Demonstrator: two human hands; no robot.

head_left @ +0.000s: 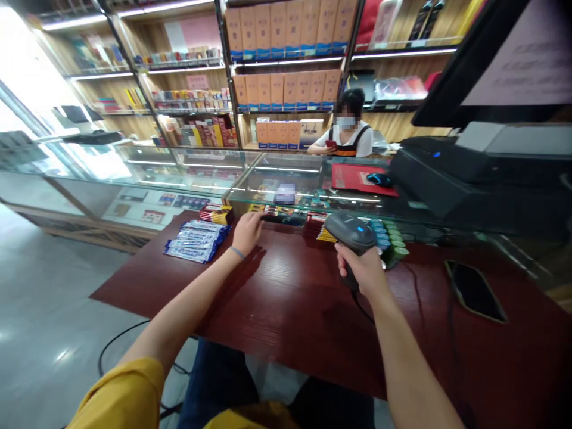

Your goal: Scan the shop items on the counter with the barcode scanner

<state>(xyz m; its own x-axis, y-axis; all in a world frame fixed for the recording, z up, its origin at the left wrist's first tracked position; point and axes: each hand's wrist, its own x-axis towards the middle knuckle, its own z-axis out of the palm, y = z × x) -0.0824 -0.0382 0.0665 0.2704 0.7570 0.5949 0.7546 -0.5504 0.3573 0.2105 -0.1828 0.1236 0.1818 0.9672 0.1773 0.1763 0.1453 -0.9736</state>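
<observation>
Barcode scanner (350, 231) is grasped by its handle in the right hand (370, 271); best kept steady, cable (363, 307) slack. Left hand (248, 233), beside blue-white sachets (196, 241) on its left: I cannot tell whether it grips anything.

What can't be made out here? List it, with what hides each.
Head view: whether the left hand holds anything; its own back blocks the grip.
Head view: the part of the scanner covered by the right hand.
Head view: lettering on the blue-and-white packets, too small and blurred.
Head view: the rest of the monitor, cut off by the picture's edge.
</observation>
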